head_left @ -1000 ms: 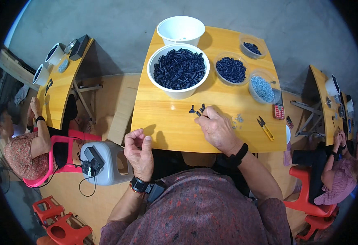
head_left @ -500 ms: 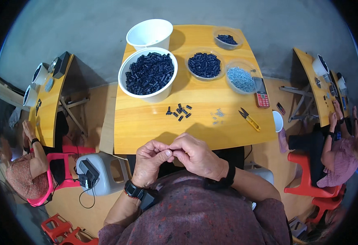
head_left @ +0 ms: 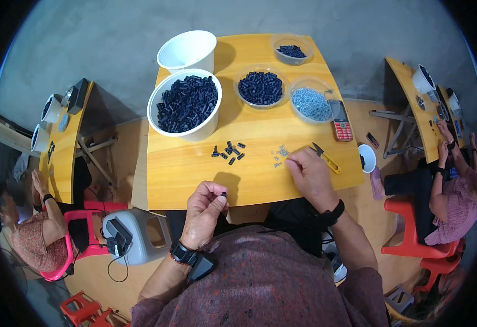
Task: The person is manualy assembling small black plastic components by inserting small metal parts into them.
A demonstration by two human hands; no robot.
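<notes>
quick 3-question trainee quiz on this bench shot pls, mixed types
1. True or false: the left hand pinches a small black part at its fingertips.
2. The right hand reaches for: A) the red phone B) the small metal pieces loose on the table C) the empty white bucket.
3. Fill in: the big white bowl is full of ____ parts.

Key: 1 true; 2 B; 3 black
</notes>
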